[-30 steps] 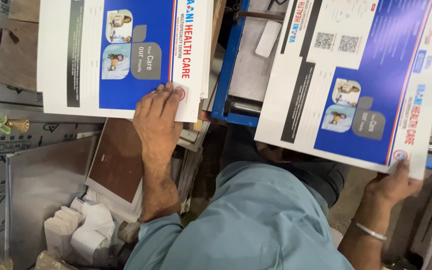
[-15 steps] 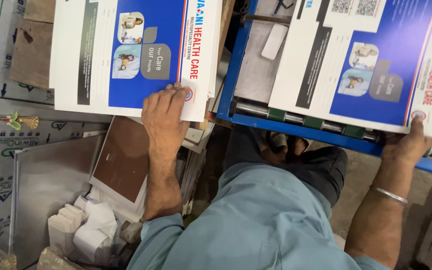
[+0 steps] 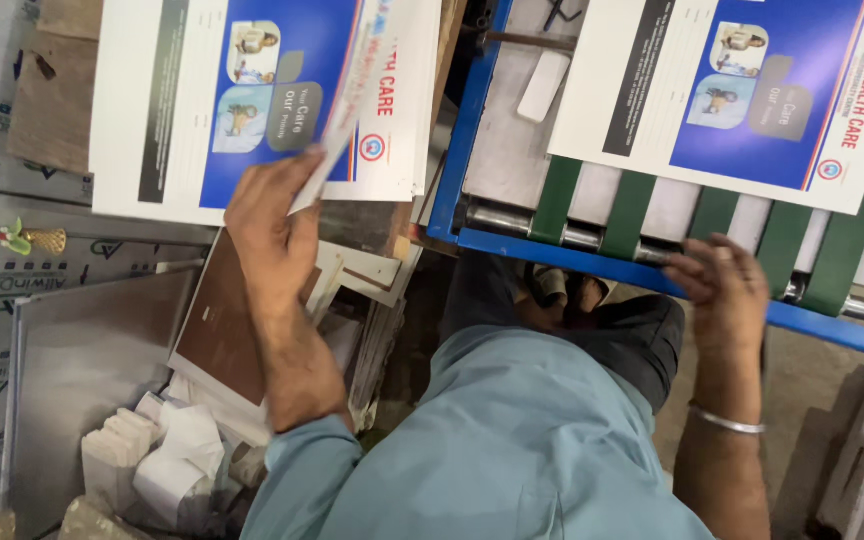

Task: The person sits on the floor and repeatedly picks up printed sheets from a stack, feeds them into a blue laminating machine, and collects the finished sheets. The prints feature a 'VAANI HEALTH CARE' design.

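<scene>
Blue-and-white printed sheets [image 3: 252,110] lie stacked at upper left, and the left hand [image 3: 272,215] pinches the top sheet's lifted edge between thumb and fingers. Another sheet [image 3: 742,95] rests on the green belts [image 3: 632,210] of a blue-framed machine. The right hand [image 3: 717,290] rests on the frame's rail [image 3: 552,255], fingers curled together, holding nothing.

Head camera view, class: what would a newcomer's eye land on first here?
Two large printed sheets with blue panels stand out: one on the stack at upper left, one on the green belts at upper right. The left hand lifts a sheet corner off the stack, and the right hand rests on the machine's blue rail.
</scene>
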